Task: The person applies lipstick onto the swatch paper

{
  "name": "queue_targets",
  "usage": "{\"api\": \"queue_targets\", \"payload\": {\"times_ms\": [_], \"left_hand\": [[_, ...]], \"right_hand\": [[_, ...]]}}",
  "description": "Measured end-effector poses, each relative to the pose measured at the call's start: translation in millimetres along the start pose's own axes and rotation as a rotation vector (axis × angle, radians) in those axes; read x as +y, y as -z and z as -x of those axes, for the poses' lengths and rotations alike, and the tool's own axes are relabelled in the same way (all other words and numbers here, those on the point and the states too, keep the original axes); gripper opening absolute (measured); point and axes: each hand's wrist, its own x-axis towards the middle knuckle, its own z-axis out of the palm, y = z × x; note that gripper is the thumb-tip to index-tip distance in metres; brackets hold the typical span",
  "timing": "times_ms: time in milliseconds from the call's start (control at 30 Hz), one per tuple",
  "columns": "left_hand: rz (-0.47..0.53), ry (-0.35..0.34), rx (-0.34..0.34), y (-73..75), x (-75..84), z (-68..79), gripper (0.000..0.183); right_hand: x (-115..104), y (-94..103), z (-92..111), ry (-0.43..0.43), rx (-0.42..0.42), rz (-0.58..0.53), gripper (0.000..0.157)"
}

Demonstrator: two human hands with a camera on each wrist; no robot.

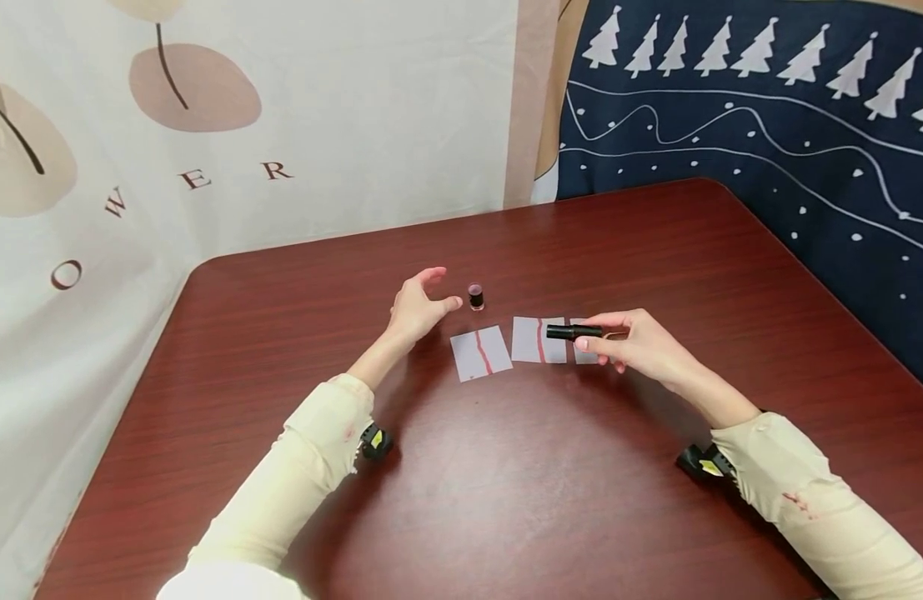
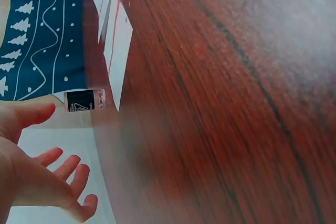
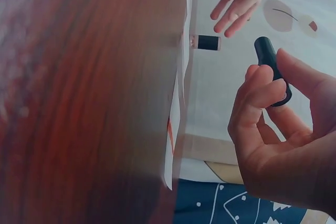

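Note:
My right hand [image 1: 641, 342] pinches a short black lipstick-like tube [image 1: 574, 332] between thumb and fingers, above the white paper pieces. The right wrist view shows the same black tube [image 3: 266, 56] tilted in the fingertips. My left hand [image 1: 418, 312] reaches beside a small clear container with a black label [image 1: 476, 297], which stands upright on the table. Its fingers are spread and hold nothing; in the left wrist view a gap separates the thumb from the small container [image 2: 81, 100]. A left paper [image 1: 472, 360] and a middle paper [image 1: 527, 342] each bear a wavy red line.
A third paper [image 1: 579, 343] lies partly hidden behind my right hand. Everything rests on a dark red-brown wooden table [image 1: 461, 500]. A pale printed cloth [image 1: 356, 108] hangs behind it, and a navy cloth with white trees [image 1: 731, 117] hangs at the right.

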Motion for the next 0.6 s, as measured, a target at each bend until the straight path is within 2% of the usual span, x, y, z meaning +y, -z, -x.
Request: {"api": "queue_targets", "payload": {"times_ms": [167,233,400,600], "left_hand": [[0.132,-0.011,-0.04,-4.6,0.4,-5.3,0.052],[0.152,-0.016,-0.052,-6.1,0.7,-6.3,0.053],[0.079,-0.028,-0.062,-11.6,-0.5,-6.8,0.057],[0.042,-0.036,-0.08,-18.7,-4.3,-11.3,0.058]], "right_hand": [[-1,4.6,1,0.003,0.012,0.044,0.044],[-1,6.7,0,0.003,0.017,0.053,0.042],[0,10.0,-1,0.0,0.018,0.045,0.042],[2,14.7,3,-0.007,0.034,0.043,0.043]]}}
